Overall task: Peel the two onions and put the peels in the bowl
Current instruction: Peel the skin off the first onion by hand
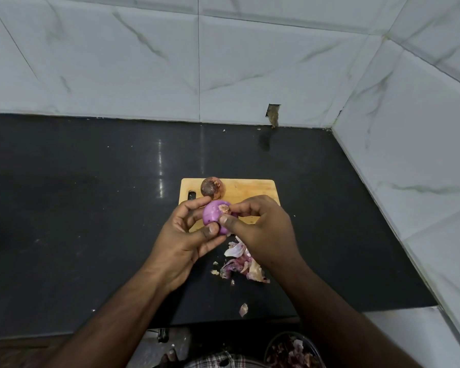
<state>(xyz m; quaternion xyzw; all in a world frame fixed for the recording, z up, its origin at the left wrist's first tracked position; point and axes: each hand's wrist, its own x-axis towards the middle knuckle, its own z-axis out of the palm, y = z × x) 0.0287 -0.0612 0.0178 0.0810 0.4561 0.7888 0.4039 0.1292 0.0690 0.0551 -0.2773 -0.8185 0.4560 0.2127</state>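
A mostly peeled purple onion (pixel 213 216) is held above the near edge of the wooden cutting board (pixel 252 189). My left hand (pixel 182 240) grips it from the left with thumb and fingers curled round it. My right hand (pixel 260 229) pinches the dry root end on top of the onion. A second onion (pixel 211 187), still in its brown skin, sits on the board's far left part. Loose peels (pixel 243 264) lie in a pile on the black counter under my right wrist. A bowl (pixel 292 351) holding peels shows at the bottom edge, below the counter.
The black counter (pixel 91 208) stretches wide to the left. White marble-look tile walls (pixel 250 62) close the back and the right side. A single peel scrap (pixel 243 309) lies near the counter's front edge. A foot and checked cloth show at the bottom.
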